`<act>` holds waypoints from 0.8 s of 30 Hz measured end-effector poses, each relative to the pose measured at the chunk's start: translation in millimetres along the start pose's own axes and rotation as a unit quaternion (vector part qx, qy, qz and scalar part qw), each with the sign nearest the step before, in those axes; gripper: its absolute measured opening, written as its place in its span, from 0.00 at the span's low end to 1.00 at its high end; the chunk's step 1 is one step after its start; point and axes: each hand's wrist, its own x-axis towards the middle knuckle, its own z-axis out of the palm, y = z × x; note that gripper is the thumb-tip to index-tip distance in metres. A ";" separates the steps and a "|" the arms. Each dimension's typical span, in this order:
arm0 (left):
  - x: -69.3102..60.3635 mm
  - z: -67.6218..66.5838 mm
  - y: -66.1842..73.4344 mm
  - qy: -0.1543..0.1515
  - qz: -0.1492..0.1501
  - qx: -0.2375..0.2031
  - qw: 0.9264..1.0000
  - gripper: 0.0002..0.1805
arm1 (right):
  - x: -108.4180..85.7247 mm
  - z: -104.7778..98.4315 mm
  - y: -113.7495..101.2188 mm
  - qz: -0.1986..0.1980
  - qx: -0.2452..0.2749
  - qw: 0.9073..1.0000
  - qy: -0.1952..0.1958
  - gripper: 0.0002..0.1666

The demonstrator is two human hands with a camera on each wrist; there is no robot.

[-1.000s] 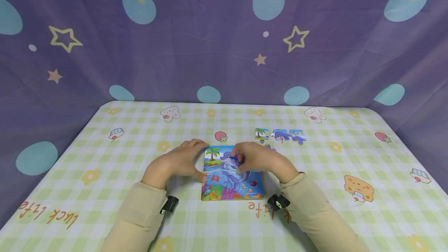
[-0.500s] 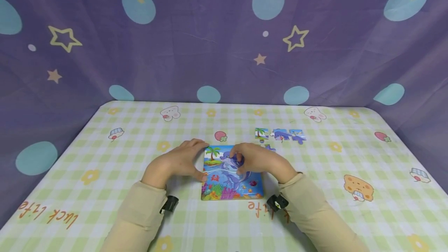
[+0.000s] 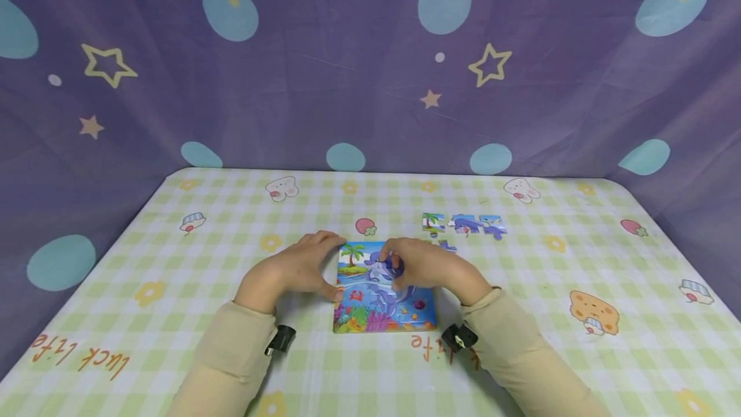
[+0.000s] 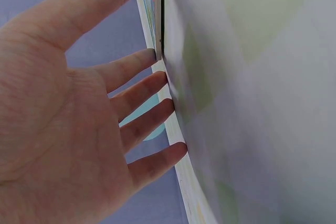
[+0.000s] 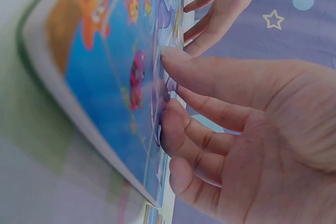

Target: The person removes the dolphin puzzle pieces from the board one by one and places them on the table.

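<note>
So, fingers first. On our right hand (image 3: pixel 425 262) they're curled, thumb set apart from the index, with the tips down around the middle of the dolphin puzzle (image 3: pixel 357 317). Honestly, we can't tell if they're pinching a single piece or just resting on the picture. Our left hand (image 3: pixel 298 269) has its fingers straight and spread, the index touching the far left corner and the thumb by the left edge.

The puzzle lies flat on the worktop (image 3: pixel 168 269), a bit near of centre. Far and right of it sit a palm-tree piece (image 3: pixel 432 221) and two dolphin pieces (image 3: pixel 465 224) (image 3: pixel 493 226), plus a half-hidden piece (image 3: pixel 446 246) just beyond our right hand.

Our read: we're at the fitting or adjusting step, left steadying, right working. The next move probably calls for light, even fingertip pressure, with the left edge held still.
</note>
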 end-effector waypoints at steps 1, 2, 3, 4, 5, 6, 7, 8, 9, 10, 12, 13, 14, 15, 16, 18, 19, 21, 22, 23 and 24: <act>0.0 0.2 -0.1 0.000 0.000 0.000 1.000 0.54 | -0.1 0.2 0.0 -0.001 0.001 1.000 0.000 0.25; 0.2 0.3 -0.3 0.000 0.000 0.000 1.000 0.54 | -0.2 0.3 0.0 -0.002 0.001 1.000 0.000 0.25; 0.4 0.6 -0.5 0.000 0.000 0.000 1.000 0.54 | -0.2 0.5 0.1 -0.004 0.001 1.000 0.001 0.25; 0.5 0.8 -0.8 -0.001 -0.001 0.000 1.000 0.54 | -0.2 0.6 0.2 -0.005 0.000 1.000 0.002 0.25; 0.6 1.1 -1.0 -0.002 -0.002 -0.001 1.000 0.54 | -0.2 0.7 0.2 -0.006 -0.001 1.000 0.003 0.25; 0.7 1.1 -1.1 -0.002 -0.002 0.000 1.000 0.54 | -0.3 0.7 0.1 -0.007 -0.001 1.000 0.004 0.25; 0.9 1.3 -1.2 -0.002 -0.003 -0.001 1.000 0.54 | -0.3 0.8 0.0 -0.007 -0.003 1.000 0.006 0.25; 0.9 1.5 -1.3 -0.003 -0.003 0.000 1.000 0.54 | -0.4 0.8 -0.1 -0.007 -0.005 1.000 0.007 0.26; 0.9 1.7 -1.2 -0.003 -0.004 -0.001 1.000 0.54 | -0.4 0.8 -0.2 -0.007 -0.008 1.000 0.009 0.26; 0.9 1.7 -1.2 -0.003 -0.004 -0.001 1.000 0.54 | -0.6 0.8 -0.4 -0.007 -0.010 1.000 0.010 0.26; 0.9 1.7 -1.2 -0.002 -0.003 -0.002 1.000 0.54 | -0.9 0.6 -1.0 -0.007 -0.015 1.000 0.012 0.26; 0.9 1.8 -1.2 -0.001 -0.004 -0.003 1.000 0.54 | -1.0 0.6 -1.3 -0.005 -0.015 1.000 0.012 0.26; 0.8 1.8 -1.2 -0.001 -0.002 -0.003 1.000 0.54 | -1.1 0.7 -1.6 -0.004 -0.014 1.000 0.012 0.26; 0.8 1.7 -1.2 -0.001 -0.002 -0.003 1.000 0.54 | -1.3 0.6 -1.8 -0.002 -0.014 1.000 0.011 0.26; 0.8 1.6 -1.2 -0.001 0.000 -0.003 1.000 0.54 | -1.7 0.4 -2.0 -0.002 -0.012 1.000 0.010 0.26; 0.7 1.4 -0.9 -0.001 -0.001 -0.005 1.000 0.55 | -2.3 -0.3 -1.8 -0.006 -0.007 1.000 0.008 0.25; 0.7 1.2 -0.6 -0.002 -0.001 -0.005 1.000 0.55 | -2.7 -0.8 -1.5 -0.009 -0.001 1.000 0.006 0.24; 0.5 0.8 -0.2 -0.002 0.001 -0.005 1.000 0.55 | -3.5 -2.7 -0.5 -0.024 0.005 1.000 0.006 0.21; 0.5 0.6 -0.2 -0.002 0.001 -0.004 1.000 0.55 | -4.0 -4.0 0.0 -0.034 0.007 0.999 0.006 0.19; 0.4 0.4 -0.2 -0.001 0.001 -0.004 1.000 0.55 | -4.2 -5.3 0.5 -0.044 0.010 0.999 0.007 0.17; 0.2 0.2 -0.2 0.000 0.003 -0.002 1.000 0.55 | -4.3 -6.6 0.7 -0.051 0.015 0.999 0.008 0.15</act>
